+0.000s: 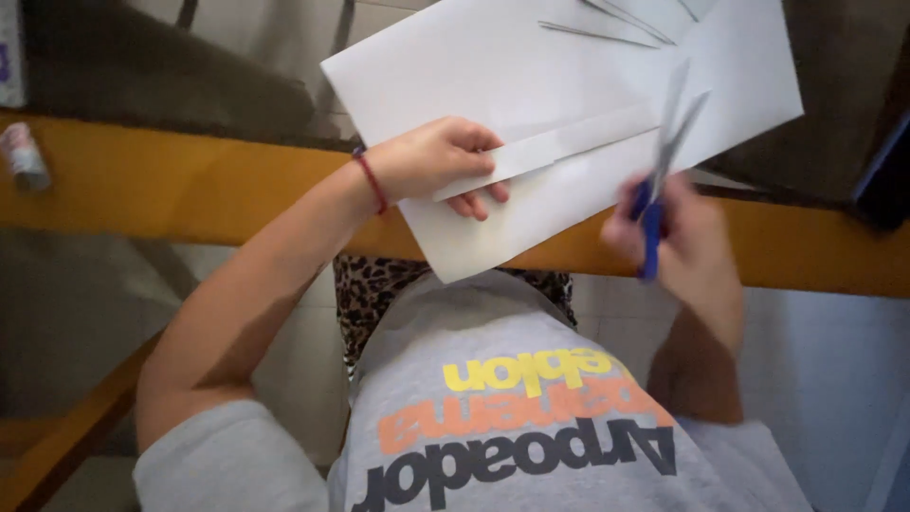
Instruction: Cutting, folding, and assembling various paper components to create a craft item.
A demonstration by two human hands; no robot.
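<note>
Paper: white sheet, held up over the yellow table edge, tilted, near corner hanging past the edge toward the person's lap. Several long straight cuts already run in from the far right side, leaving narrow strips attached.

Left hand pinches the sheet at its left edge: thumb on top, fingers curled under, tips showing beneath a folded or partly cut strip. A red band sits on that wrist.

Right hand is closed around the blue handles of the scissors, fingers wrapped in the loops. It is motion-blurred, so exact finger placement is hard to tell. Blades are parted in a narrow V, tips pointing up and away, lying across the sheet near the strip's right end.

Risks, as I judge them:
- Sheet is held only at one side and floats in air. The unsupported right half can flex under the blades, so the cut wanders off line or tears.
- The strip's far end lies close to the blades. A cut drifting toward it could sever the strip.
- Left fingertips lie under the paper along the strip's line. A long cut toward them brings blades near fingers hidden from view.
- One-sided pinch could slip, sheet rotates mid-cut.

A small tube lies on the table at far left, well apart.
</note>
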